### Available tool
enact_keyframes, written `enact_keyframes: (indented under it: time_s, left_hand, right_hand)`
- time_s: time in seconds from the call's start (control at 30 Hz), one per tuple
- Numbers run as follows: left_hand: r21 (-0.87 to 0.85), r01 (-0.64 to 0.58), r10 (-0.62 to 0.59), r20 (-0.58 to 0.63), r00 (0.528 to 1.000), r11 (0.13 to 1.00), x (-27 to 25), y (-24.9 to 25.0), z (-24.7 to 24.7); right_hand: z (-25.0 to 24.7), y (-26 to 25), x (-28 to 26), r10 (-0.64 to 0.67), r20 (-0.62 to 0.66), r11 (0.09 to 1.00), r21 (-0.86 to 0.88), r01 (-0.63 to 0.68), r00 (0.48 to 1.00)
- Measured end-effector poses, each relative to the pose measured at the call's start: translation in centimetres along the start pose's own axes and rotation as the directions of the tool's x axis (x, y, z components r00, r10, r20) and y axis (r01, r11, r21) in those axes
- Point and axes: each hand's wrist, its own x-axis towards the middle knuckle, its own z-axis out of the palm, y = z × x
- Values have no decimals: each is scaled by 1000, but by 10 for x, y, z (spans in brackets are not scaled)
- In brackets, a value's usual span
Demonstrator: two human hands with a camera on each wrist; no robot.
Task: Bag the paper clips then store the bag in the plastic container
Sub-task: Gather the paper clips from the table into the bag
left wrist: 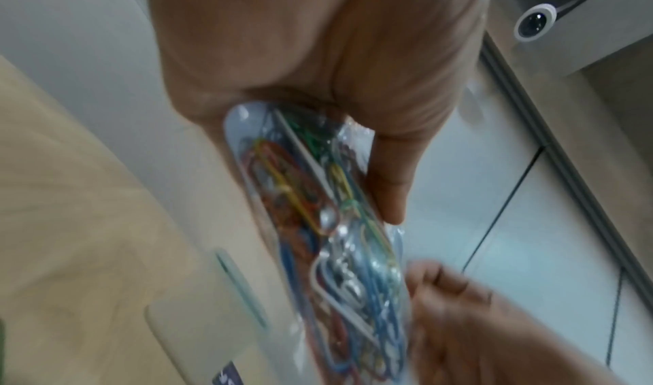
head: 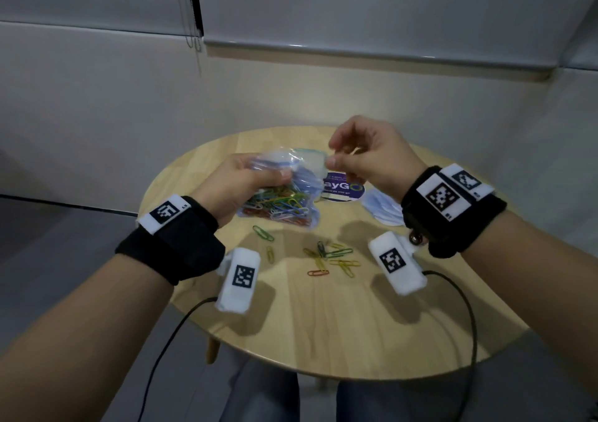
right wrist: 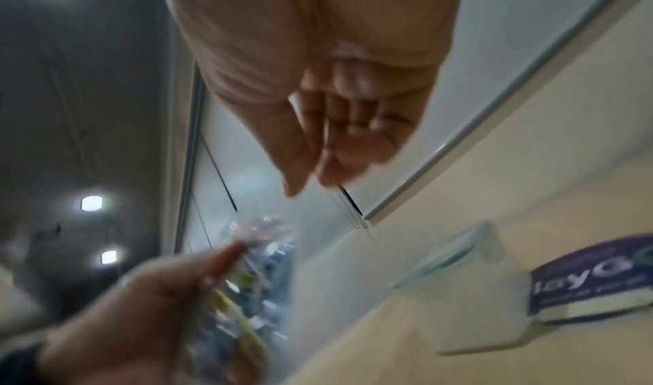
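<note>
Round wooden table point(head: 323, 324) is sitting against a plain wall, filling the middle of the head view. The left hand point(head: 239, 188) is gripping the clear bag point(head: 284, 201) at centre frame, fingers curled round its neck, most of the paper clips point(head: 278, 208) already sitting inside. The right hand point(head: 369, 156) is hovering by the bag's mouth, thumb and fingertips pinched together, though on what is too blurry to tell. Loose clips point(head: 330, 256) are waiting lower centre. Probably best keeping that mouth held wide while dropping them in. The plastic container point(right wrist: 455, 254) is sitting just behind the bag.
</note>
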Motion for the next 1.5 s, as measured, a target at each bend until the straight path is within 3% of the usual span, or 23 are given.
enact_keyframes:
  time_s: [0.03, 0.1, 0.17, 0.27, 0.43, 0.57, 0.73, 0.87, 1.0, 1.13, 1.33, 1.5]
  left_hand:
    - [2, -2, 2, -30, 1000, 1000, 1, 2, -8]
    - [10, -9, 9, -63, 998, 1000, 3, 5, -22]
    - [51, -7, 11, -76, 997, 999, 2, 8, -33]
    - [97, -2, 13, -114, 993, 995, 2, 10, -48]
    - [162, 15, 15, -182, 983, 987, -4, 6, -62]
    - [154, 41, -12, -181, 983, 987, -8, 2, -71]
    - [149, 28, -10, -124, 992, 988, -10, 3, -61]
    - [129, 27, -20, -58, 998, 991, -9, 0, -44]
    - [135, 48, -50, 7, 999, 990, -7, -4, -27]
    - [127, 57, -61, 26, 998, 990, -3, -7, -18]
    - [132, 83, -93, 66, 994, 988, -1, -10, -8]
    - [148, 73, -92, 123, 988, 986, -3, -13, -3]
  right_hand:
    - [1, 5, 5, 54, 103, 984, -176, -35, 993]
    - [11, 16, 11, 248, 332, 856, -515, -45, 910]
    - [30, 23, 14, 342, 442, 729, -681, 62, 829]
    - [66, 22, 17, 317, 531, 637, -733, 238, 786]
    - [108, 26, 20, 308, 609, 594, -723, 352, 731]
    - [110, 33, 13, 244, 627, 626, -684, 373, 740]
    - [92, 36, -4, 206, 679, 684, -615, 392, 704]
    - [57, 43, -10, 277, 634, 687, -656, 313, 722]
    - [24, 52, -14, 348, 559, 738, -659, 148, 753]
    - [12, 55, -27, 400, 564, 692, -702, 165, 722]
    - [15, 59, -25, 399, 522, 649, -741, 170, 754]
    - [16, 64, -22, 404, 502, 687, -718, 109, 765]
